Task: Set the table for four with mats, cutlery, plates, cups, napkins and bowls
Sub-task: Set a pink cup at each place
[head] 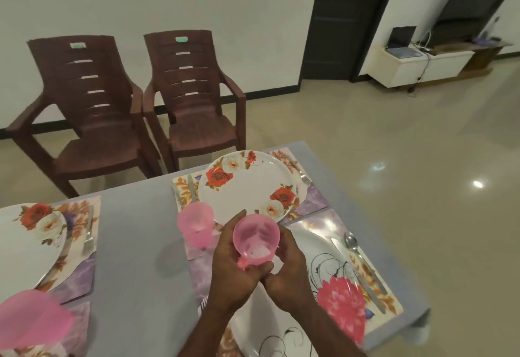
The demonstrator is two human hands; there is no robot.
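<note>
— While both hands are wrapped round it, where is that pink cup [256, 239]?
— Held above the near right place setting, tilted so its mouth faces the camera. The left hand [230, 266] curls round its left side and base; the right hand [287, 269] cups it from the right, fingers bent under the bottom.
— What's under it?
— A white plate with a pink flower [332, 286], on a floral mat [377, 280] with a spoon [355, 246] and knife along its right edge.
— And farther out?
— Just left of the hands a second pink cup [196, 227] stands on the far right mat, touching a rose-printed plate [247, 185]. Another rose plate [26, 241] sits at the left, with a blurred pink cup [31, 320] near it. Two brown chairs [194, 97] stand beyond the grey table [138, 216].
</note>
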